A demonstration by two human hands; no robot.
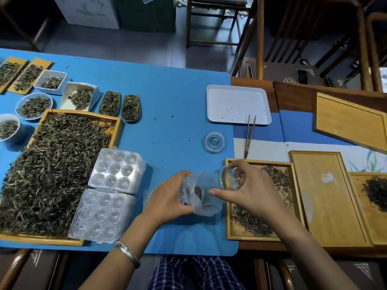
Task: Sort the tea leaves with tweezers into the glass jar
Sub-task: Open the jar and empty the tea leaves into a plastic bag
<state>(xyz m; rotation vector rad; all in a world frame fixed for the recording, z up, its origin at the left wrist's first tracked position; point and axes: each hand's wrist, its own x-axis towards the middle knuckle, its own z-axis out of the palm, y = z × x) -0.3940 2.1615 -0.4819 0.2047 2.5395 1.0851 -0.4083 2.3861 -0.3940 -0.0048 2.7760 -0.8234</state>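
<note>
Head view: the right hand is closed around the glass jar, tipped on its side with its mouth inside a clear plastic bag that the left hand grips shut-fingered, apparently to pour tea out. Beyond the jar, the tweezers lie unheld beside the jar lid; the tray of tea leaves sits just right of the jar.

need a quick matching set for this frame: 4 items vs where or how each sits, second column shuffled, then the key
1. tweezers
2. glass lid
3. glass jar
4. white tray

A. tipped sideways in the right hand, mouth at a clear plastic bag held by the left hand
B. lying on the blue mat, not held
C. nearly bare, a few dark specks
D. tip end near a wooden tray of leaves

Pairs: 1-D, 2-B, 3-A, 4-C
</note>
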